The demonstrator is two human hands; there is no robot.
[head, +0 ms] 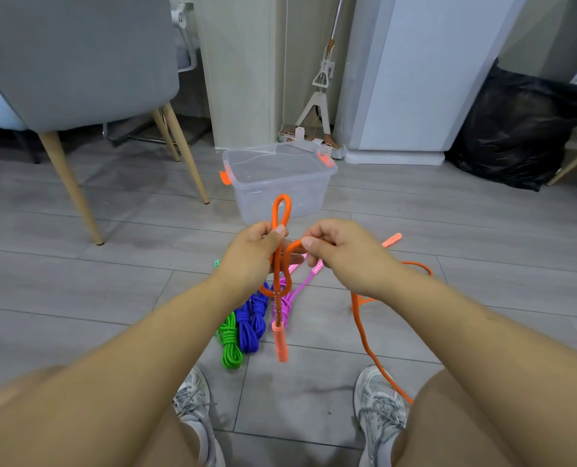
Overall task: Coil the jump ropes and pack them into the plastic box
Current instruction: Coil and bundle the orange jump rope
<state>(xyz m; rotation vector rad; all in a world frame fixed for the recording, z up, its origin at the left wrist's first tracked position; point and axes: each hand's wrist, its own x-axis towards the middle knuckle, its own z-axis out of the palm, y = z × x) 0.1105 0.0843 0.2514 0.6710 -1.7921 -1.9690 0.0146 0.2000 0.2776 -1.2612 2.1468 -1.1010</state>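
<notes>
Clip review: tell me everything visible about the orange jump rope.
The orange braided-cord jump rope is partly coiled. The left hand pinches a narrow upright loop that pokes above its fingers; the right hand pinches the next bend beside it. One pale orange plastic handle hangs straight down below the left hand. The slack trails over the grey floor past the right shoe; the second handle lies on the floor beyond the right hand.

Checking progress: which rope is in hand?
The orange rope, gripped by left hand and right hand; green rope, blue rope, pink rope lie on the floor.
</notes>
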